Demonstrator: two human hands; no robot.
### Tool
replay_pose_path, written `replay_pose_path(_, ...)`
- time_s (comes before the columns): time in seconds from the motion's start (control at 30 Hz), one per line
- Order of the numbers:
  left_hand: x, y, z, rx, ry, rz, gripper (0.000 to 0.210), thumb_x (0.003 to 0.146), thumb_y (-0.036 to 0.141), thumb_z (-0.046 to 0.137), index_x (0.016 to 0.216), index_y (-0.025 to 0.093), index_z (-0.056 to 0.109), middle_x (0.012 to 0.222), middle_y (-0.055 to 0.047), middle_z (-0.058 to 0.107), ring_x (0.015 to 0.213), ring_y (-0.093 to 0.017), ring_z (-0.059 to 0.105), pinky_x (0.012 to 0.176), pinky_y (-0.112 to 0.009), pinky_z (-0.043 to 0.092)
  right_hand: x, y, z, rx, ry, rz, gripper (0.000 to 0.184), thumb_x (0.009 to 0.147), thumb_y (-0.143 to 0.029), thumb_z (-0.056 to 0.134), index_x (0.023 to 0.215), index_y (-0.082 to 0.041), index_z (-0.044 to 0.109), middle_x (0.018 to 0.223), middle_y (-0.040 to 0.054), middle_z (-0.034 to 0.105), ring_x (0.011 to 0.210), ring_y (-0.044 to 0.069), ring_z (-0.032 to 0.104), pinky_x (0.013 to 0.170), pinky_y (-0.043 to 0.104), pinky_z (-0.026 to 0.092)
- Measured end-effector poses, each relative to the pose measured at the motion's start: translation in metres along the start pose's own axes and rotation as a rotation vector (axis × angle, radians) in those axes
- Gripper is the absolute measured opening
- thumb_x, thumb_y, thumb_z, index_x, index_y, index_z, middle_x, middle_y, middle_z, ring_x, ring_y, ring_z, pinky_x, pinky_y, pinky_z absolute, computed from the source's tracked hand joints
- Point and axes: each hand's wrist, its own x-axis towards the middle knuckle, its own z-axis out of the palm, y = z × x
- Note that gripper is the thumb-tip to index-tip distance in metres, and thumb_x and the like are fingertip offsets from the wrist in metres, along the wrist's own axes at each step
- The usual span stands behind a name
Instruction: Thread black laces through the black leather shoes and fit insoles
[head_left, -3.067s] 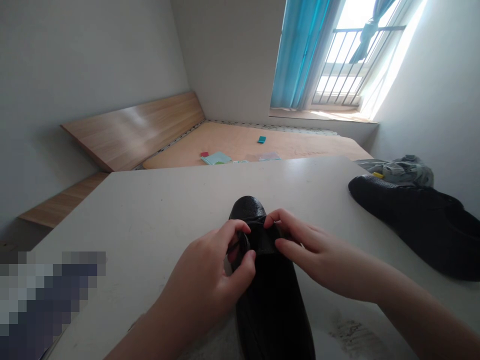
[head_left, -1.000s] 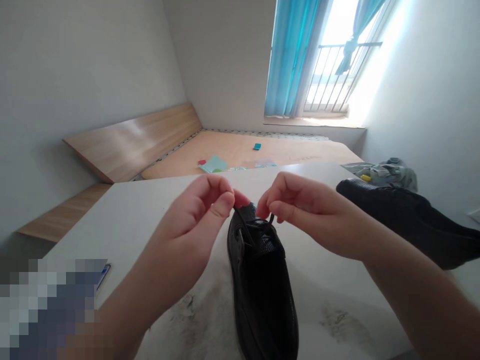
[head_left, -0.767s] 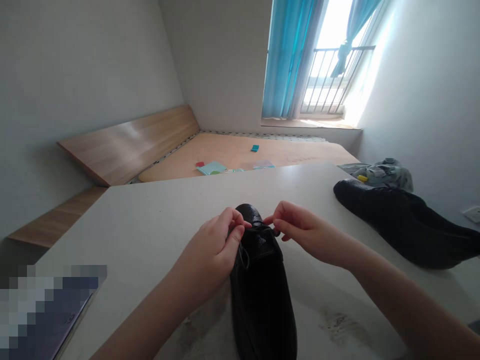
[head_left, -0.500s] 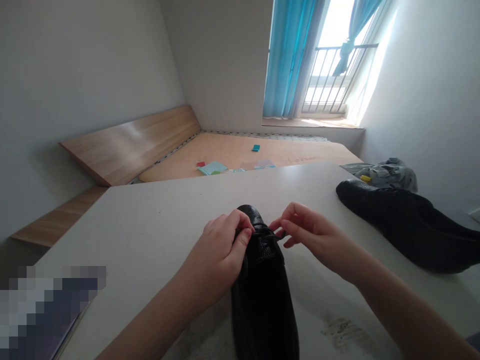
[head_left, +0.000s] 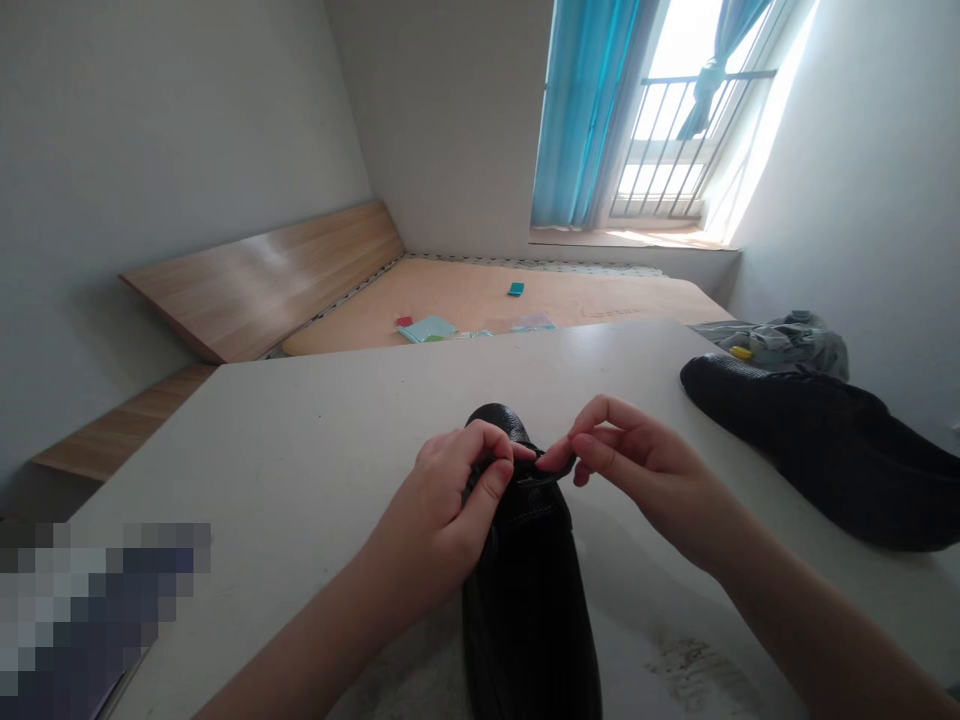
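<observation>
Left fingers (head_left: 495, 482) and right fingers (head_left: 589, 450) each pinch black lace (head_left: 553, 479), just above the black shoe (head_left: 532, 600), which points away on the white bench (head_left: 360, 420). Another shoe (head_left: 817, 445) rests rightward; beyond lie a peach mattress (head_left: 450, 275) and a barred window (head_left: 667, 145) with blue curtain (head_left: 585, 110).

Premises present as a bedroom in a home, as evidenced by a peach-coloured mattress (head_left: 622, 298) beside a slanted wooden headboard (head_left: 262, 278), a barred window (head_left: 679, 45) with blue curtain (head_left: 581, 120), and plain pale walls (head_left: 862, 200).
</observation>
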Motion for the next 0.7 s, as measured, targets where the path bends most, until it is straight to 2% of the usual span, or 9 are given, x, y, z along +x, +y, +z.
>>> replay_pose_path(0.1,-0.001,0.001,-0.004,0.004,0.127,0.026,0.013,0.093,0.029,0.043,0.087,0.021,0.052,0.101,-0.003,0.063,0.096,-0.017,0.056,0.088,-0.033,0.041,0.001,-0.006,0.0,-0.012,0.067,-0.09,0.019,0.09,-0.034,0.058,0.081,-0.017,0.052,0.083,0.0046,0.071,0.068,0.01,0.059,0.061,0.022,0.046)
replay_pose_path(0.23,-0.002,0.016,-0.015,-0.067,0.237,0.06,0.01,0.09,0.029,0.051,0.084,0.021,0.054,0.08,0.0,0.059,0.075,-0.013,0.055,0.073,-0.027,0.045,-0.003,-0.032,0.003,-0.002,0.085,-0.249,0.012,0.091,-0.026,0.056,0.082,-0.019,0.051,0.068,-0.0011,0.065,0.056,0.008,0.056,0.051,0.02,0.043)
replay_pose_path(0.33,-0.005,0.037,-0.025,-0.095,0.315,0.132,0.006,0.087,0.027,0.057,0.083,0.022,0.057,0.075,0.003,0.059,0.067,-0.011,0.055,0.065,-0.023,0.047,-0.005,-0.056,0.011,-0.053,0.03,-0.308,0.009,0.09,-0.02,0.056,0.082,-0.02,0.053,0.062,-0.0035,0.057,0.056,0.007,0.053,0.051,0.018,0.043)
replay_pose_path(0.4,-0.008,0.052,-0.03,-0.082,0.4,0.195,0.003,0.085,0.026,0.061,0.083,0.025,0.06,0.073,0.004,0.06,0.064,-0.01,0.056,0.062,-0.021,0.048,-0.004,-0.066,0.02,-0.08,-0.035,-0.295,0.008,0.091,-0.019,0.055,0.083,-0.02,0.053,0.063,-0.0034,0.054,0.057,0.007,0.051,0.051,0.018,0.042)
replay_pose_path(0.47,-0.01,0.065,-0.032,-0.095,0.487,0.246,0.004,0.085,0.025,0.062,0.081,0.027,0.062,0.075,0.006,0.062,0.064,-0.009,0.058,0.061,-0.019,0.049,0.0,-0.07,0.027,-0.06,-0.11,-0.25,0.002,0.092,-0.019,0.052,0.092,-0.021,0.052,0.061,-0.0047,0.051,0.057,0.007,0.048,0.05,0.018,0.04)
replay_pose_path(0.5,-0.01,0.07,-0.032,-0.113,0.52,0.265,0.005,0.085,0.025,0.062,0.08,0.028,0.063,0.076,0.007,0.063,0.065,-0.008,0.059,0.061,-0.018,0.05,0.002,-0.07,0.029,-0.034,-0.144,-0.228,0.007,0.093,-0.018,0.05,0.099,-0.022,0.05,0.06,-0.0057,0.048,0.056,0.007,0.046,0.05,0.018,0.04)
replay_pose_path(0.57,-0.011,0.076,-0.031,-0.154,0.539,0.281,0.006,0.085,0.026,0.062,0.079,0.029,0.064,0.076,0.007,0.065,0.065,-0.009,0.061,0.061,-0.019,0.052,0.007,-0.068,0.031,0.005,-0.209,-0.206,0.012,0.094,-0.018,0.048,0.105,-0.021,0.049,0.06,-0.0065,0.046,0.056,0.007,0.045,0.051,0.018,0.039)
replay_pose_path(0.63,-0.01,0.078,-0.03,-0.188,0.494,0.266,0.004,0.083,0.028,0.063,0.079,0.028,0.065,0.075,0.006,0.065,0.062,-0.009,0.062,0.058,-0.02,0.052,0.009,-0.066,0.03,-0.021,-0.277,-0.213,0.005,0.094,-0.018,0.048,0.093,-0.019,0.053,0.062,-0.0051,0.046,0.058,0.007,0.045,0.052,0.018,0.039)
replay_pose_path(0.7,-0.008,0.076,-0.032,-0.205,0.418,0.227,0.003,0.082,0.028,0.065,0.079,0.027,0.065,0.075,0.005,0.066,0.06,-0.01,0.061,0.055,-0.021,0.052,0.009,-0.064,0.026,-0.08,-0.339,-0.225,0.016,0.094,-0.02,0.049,0.079,-0.016,0.055,0.064,-0.0036,0.048,0.06,0.006,0.045,0.053,0.017,0.039)
